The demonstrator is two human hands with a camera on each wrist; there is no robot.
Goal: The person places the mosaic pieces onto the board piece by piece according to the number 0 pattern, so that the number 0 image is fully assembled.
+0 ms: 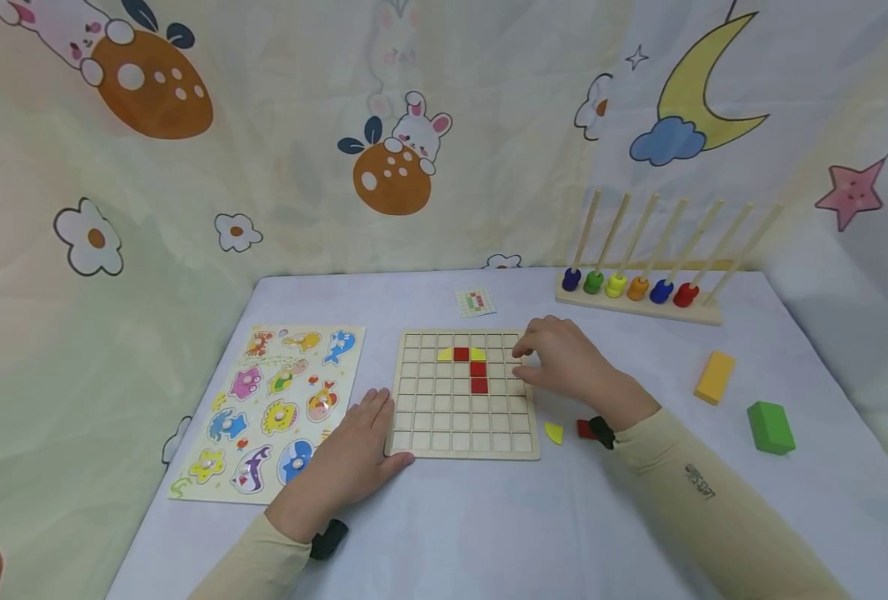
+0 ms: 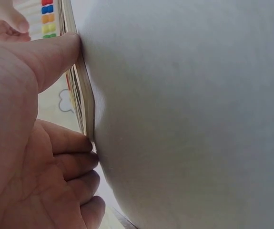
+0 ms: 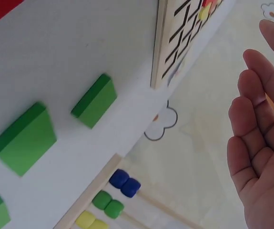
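Note:
A wooden grid board lies on the white table. In its upper middle cells sit several red squares and two yellow pieces. My left hand rests at the board's lower left edge, its thumb and fingers touching the rim, fingers fairly straight. Over the board's right edge, my right hand hovers with loosely bent fingers; the right wrist view shows nothing in it. Below the right forearm, near the board's lower right corner, lie a yellow curved piece and a red piece, partly covered by the wrist strap.
A sea-animal puzzle board lies left. Behind the grid is a small pattern card. A peg rack with coloured beads stands back right. An orange block and green block lie right; green pieces show in the right wrist view.

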